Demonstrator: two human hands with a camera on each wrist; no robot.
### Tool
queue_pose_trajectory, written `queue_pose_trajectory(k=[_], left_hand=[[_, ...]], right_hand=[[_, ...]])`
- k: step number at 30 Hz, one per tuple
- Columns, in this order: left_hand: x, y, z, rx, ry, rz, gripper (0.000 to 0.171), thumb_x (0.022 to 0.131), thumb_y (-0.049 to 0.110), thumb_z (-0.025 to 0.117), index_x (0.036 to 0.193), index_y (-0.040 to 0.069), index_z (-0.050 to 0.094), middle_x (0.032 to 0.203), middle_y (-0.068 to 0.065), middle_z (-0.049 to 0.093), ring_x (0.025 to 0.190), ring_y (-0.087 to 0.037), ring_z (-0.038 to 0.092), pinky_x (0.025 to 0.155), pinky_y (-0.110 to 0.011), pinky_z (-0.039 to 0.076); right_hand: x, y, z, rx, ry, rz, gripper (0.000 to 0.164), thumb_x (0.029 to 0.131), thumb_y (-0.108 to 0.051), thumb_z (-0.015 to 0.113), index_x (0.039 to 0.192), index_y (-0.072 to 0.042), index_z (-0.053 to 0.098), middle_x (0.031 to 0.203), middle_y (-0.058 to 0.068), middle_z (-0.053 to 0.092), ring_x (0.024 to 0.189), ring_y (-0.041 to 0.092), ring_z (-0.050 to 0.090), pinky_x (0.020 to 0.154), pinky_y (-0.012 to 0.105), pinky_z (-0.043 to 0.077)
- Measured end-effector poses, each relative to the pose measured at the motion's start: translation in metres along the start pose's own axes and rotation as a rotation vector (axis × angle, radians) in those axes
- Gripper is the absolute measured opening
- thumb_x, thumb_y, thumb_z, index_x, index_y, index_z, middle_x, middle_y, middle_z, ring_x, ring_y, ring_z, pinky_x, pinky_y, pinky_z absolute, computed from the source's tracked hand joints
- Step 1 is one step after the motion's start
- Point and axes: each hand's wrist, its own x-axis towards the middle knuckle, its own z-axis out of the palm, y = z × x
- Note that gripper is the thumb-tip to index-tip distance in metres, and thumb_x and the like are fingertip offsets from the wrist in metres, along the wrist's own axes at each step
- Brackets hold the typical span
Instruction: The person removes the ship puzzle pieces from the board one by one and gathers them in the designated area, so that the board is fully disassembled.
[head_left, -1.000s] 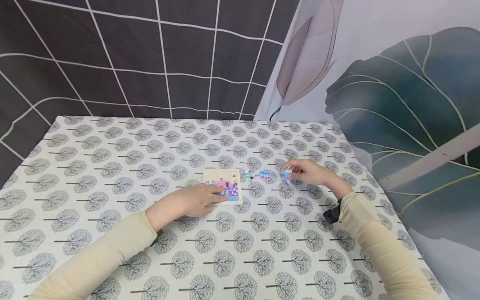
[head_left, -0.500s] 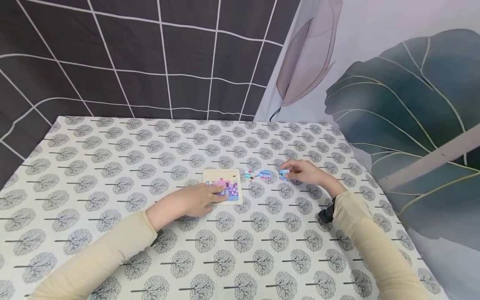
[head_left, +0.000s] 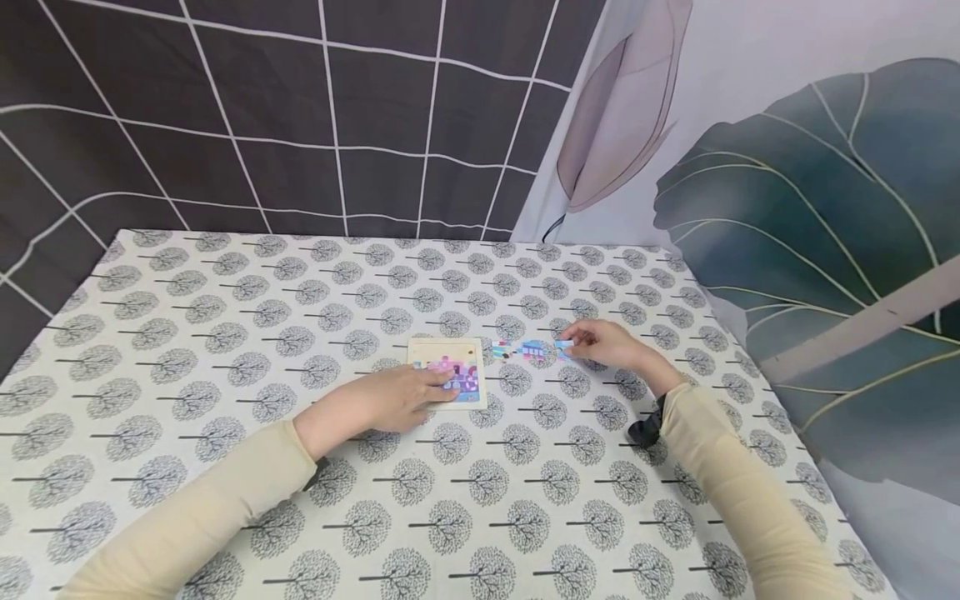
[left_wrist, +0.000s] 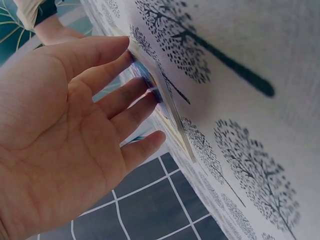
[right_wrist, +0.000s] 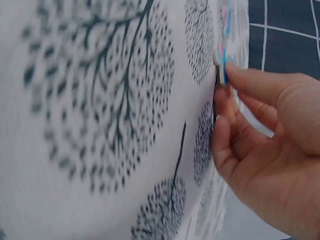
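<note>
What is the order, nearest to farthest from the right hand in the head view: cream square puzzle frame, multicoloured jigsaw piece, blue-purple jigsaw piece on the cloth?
1. Blue-purple jigsaw piece: left of the right hand.
2. Multicoloured jigsaw piece: further left.
3. Cream square puzzle frame: leftmost, under the left hand.

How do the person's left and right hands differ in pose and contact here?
The left hand reaches out with fingers extended; the right hand has its fingers curled. The left hand rests on the partly filled puzzle board, while the right hand pinches a blue puzzle piece to the board's right, near other loose pieces. Both emerge from beige sleeves.
</note>
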Motion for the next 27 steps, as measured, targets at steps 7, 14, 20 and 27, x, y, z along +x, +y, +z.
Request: queue_pose_trajectory(k=[7, 14, 20, 27], left_hand=[[0.001, -0.002, -0.002, 0.005, 0.012, 0.008, 0.047, 0.094, 0.020, 0.051, 0.140, 0.016, 0.043, 0.150, -0.008, 0.032, 0.137, -0.027, 0.031, 0.114, -0.047, 0.023], [0.001, -0.003, -0.004, 0.043, 0.020, 0.027, 0.046, 0.095, 0.020, 0.051, 0.140, 0.014, 0.043, 0.149, -0.010, 0.032, 0.137, -0.028, 0.032, 0.113, -0.047, 0.025], [0.001, -0.002, -0.005, 0.003, 0.018, 0.011, 0.046, 0.095, 0.019, 0.051, 0.140, 0.014, 0.044, 0.150, -0.009, 0.032, 0.137, -0.028, 0.032, 0.114, -0.046, 0.024], [0.000, -0.001, -0.001, -0.069, 0.039, 0.011, 0.044, 0.095, 0.013, 0.049, 0.138, 0.014, 0.046, 0.148, -0.010, 0.034, 0.136, -0.027, 0.034, 0.114, -0.047, 0.024]], right_hand=[[0.001, -0.002, 0.005, 0.006, 0.077, 0.012, 0.030, 0.087, -0.014, 0.065, 0.114, -0.002, 0.062, 0.094, 0.009, 0.059, 0.085, 0.020, 0.054, 0.073, 0.028, 0.048], [-0.003, -0.014, 0.006, -0.143, 0.138, -0.038, 0.025, 0.086, -0.010, 0.064, 0.110, -0.001, 0.063, 0.089, 0.010, 0.061, 0.090, 0.028, 0.058, 0.085, 0.045, 0.050], [-0.003, -0.013, 0.005, -0.171, 0.064, -0.060, 0.026, 0.090, -0.009, 0.059, 0.115, -0.001, 0.058, 0.097, 0.015, 0.061, 0.087, 0.026, 0.057, 0.078, 0.041, 0.051], [-0.004, -0.008, 0.007, -0.145, 0.020, -0.108, 0.026, 0.090, -0.008, 0.058, 0.115, -0.001, 0.057, 0.094, 0.012, 0.058, 0.085, 0.023, 0.057, 0.075, 0.037, 0.051]])
